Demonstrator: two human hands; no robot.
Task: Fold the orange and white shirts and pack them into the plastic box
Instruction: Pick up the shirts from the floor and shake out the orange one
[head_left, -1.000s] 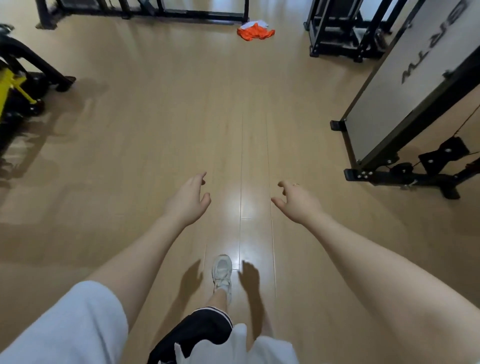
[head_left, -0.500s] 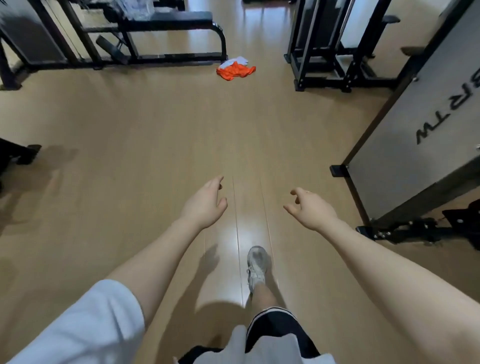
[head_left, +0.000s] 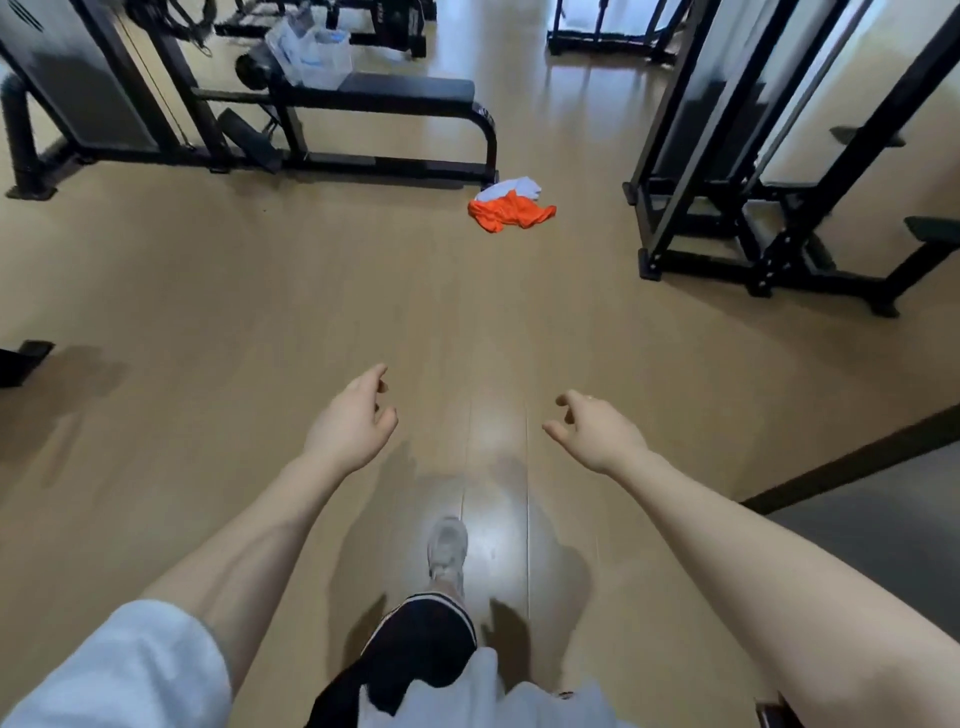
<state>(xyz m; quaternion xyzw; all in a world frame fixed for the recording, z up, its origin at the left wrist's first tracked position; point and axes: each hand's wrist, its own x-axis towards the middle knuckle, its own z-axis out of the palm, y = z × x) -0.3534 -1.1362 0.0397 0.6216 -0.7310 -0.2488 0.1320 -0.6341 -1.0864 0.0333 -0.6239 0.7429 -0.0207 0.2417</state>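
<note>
A gym room with a wooden floor (head_left: 260, 312). Nearest, the left hand (head_left: 353, 421) and right hand (head_left: 597, 431) hang out front, fingers loosely curled, holding nothing. Farther off, the orange shirt (head_left: 511, 213) and white shirt (head_left: 511, 186) lie crumpled on the floor, beside the black bench (head_left: 395, 93). A clear plastic box (head_left: 317, 52) sits on the bench.

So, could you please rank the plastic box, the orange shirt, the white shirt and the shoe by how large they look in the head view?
1. plastic box, on the bench
2. orange shirt, crumpled on the floor
3. shoe, similar to the orange shirt but far nearer the camera, so unsure
4. white shirt, partly hidden behind the orange one
</note>
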